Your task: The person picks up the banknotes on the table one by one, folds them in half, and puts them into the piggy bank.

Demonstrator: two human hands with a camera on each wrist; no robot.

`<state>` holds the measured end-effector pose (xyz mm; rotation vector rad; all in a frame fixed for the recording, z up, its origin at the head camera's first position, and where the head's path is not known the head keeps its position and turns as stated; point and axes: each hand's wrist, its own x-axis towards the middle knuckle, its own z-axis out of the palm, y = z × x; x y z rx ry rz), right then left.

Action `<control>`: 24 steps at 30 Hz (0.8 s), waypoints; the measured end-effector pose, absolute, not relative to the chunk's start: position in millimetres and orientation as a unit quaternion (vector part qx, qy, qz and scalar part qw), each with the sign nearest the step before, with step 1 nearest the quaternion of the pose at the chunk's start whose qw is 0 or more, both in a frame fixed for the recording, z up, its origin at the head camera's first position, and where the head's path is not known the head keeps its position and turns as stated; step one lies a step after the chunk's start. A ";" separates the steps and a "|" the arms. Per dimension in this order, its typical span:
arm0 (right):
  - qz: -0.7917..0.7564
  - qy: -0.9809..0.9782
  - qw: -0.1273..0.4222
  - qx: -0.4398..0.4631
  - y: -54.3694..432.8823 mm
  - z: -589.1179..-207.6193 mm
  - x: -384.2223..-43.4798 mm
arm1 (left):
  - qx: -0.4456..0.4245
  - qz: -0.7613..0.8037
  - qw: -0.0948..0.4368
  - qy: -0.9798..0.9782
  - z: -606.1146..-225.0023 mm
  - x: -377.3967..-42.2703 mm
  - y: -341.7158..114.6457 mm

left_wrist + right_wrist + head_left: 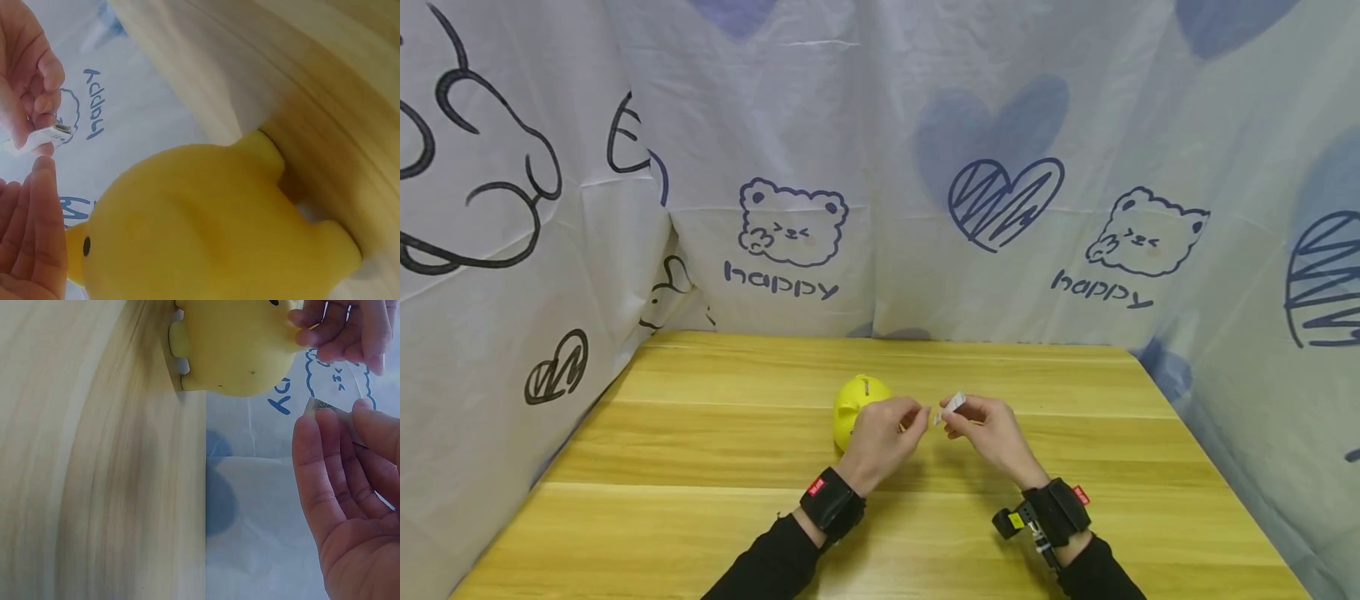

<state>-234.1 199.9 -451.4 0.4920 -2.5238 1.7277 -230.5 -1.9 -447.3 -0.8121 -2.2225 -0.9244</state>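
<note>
My right hand (992, 433) pinches a small folded piece of printed paper (955, 402) between thumb and fingers, above the table. The right wrist view shows a dark pattern on the paper (340, 419). Close by on its left is my left hand (880, 437), its fingertips right at the paper's lower end. Seen from the left wrist, the left fingers (40, 219) are nearly straight, with the thumb hidden. A yellow piggy bank (850, 404) stands on stubby legs behind the left hand, which partly covers it in the head view. A dark slit-like mark shows on its top.
The wooden table (722, 433) carries the piggy bank. White cloth (880, 125) with printed hearts and bears hangs along the back and both sides. Each wrist wears a black strap, and a small camera (1009, 522) juts from the right one.
</note>
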 end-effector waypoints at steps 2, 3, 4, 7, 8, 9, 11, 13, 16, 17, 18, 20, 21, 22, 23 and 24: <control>0.555 -0.816 0.023 0.161 200.0 -451.8 -234.4 | -0.306 -0.342 0.309 -0.833 -447.5 -230.4 -3.7; 0.553 -0.817 0.023 0.161 200.0 -452.0 -234.5 | -0.305 -0.339 0.314 -0.833 -447.5 -230.4 -4.7; 0.551 -0.818 0.023 0.163 200.1 -451.9 -234.5 | -0.305 -0.337 0.320 -0.831 -447.3 -230.3 -5.8; 0.552 -0.819 0.020 0.156 200.1 -451.3 -233.8 | -0.303 -0.332 0.333 -0.829 -446.8 -230.3 -9.4; 0.554 -0.818 0.018 0.154 200.1 -450.9 -233.4 | -0.304 -0.332 0.336 -0.827 -446.8 -230.5 -10.8; 0.554 -0.818 0.017 0.152 200.2 -450.7 -233.1 | -0.304 -0.332 0.339 -0.826 -446.7 -230.7 -12.4; 0.557 -0.817 0.015 0.151 200.2 -450.1 -232.7 | -0.302 -0.331 0.346 -0.824 -446.7 -231.4 -15.8; 0.559 -0.815 0.012 0.153 200.2 -449.8 -232.7 | -0.299 -0.331 0.353 -0.822 -447.2 -232.4 -19.5; 0.561 -0.813 0.012 0.154 200.2 -450.0 -233.3 | -0.294 -0.329 0.361 -0.821 -446.9 -234.1 -24.6; 0.562 -0.812 0.011 0.154 200.2 -450.2 -233.6 | -0.293 -0.328 0.365 -0.820 -446.6 -234.8 -26.0; 0.563 -0.812 0.011 0.153 200.5 -450.5 -234.0 | -0.291 -0.328 0.370 -0.819 -446.6 -235.5 -27.5; 0.561 -0.813 0.013 0.153 201.0 -450.9 -234.4 | -0.289 -0.327 0.379 -0.816 -445.9 -237.0 -30.0; 0.561 -0.813 0.013 0.154 201.3 -451.3 -234.7 | -0.289 -0.327 0.386 -0.813 -445.9 -237.7 -31.1; 0.562 -0.813 0.013 0.153 201.6 -451.4 -234.5 | -0.288 -0.325 0.394 -0.810 -446.1 -238.6 -32.0; 0.562 -0.813 0.013 0.154 202.1 -452.0 -234.9 | -0.289 -0.326 0.402 -0.805 -446.2 -239.6 -33.0; 0.562 -0.813 0.013 0.154 202.5 -452.1 -234.8 | -0.290 -0.328 0.410 -0.800 -446.0 -240.4 -34.0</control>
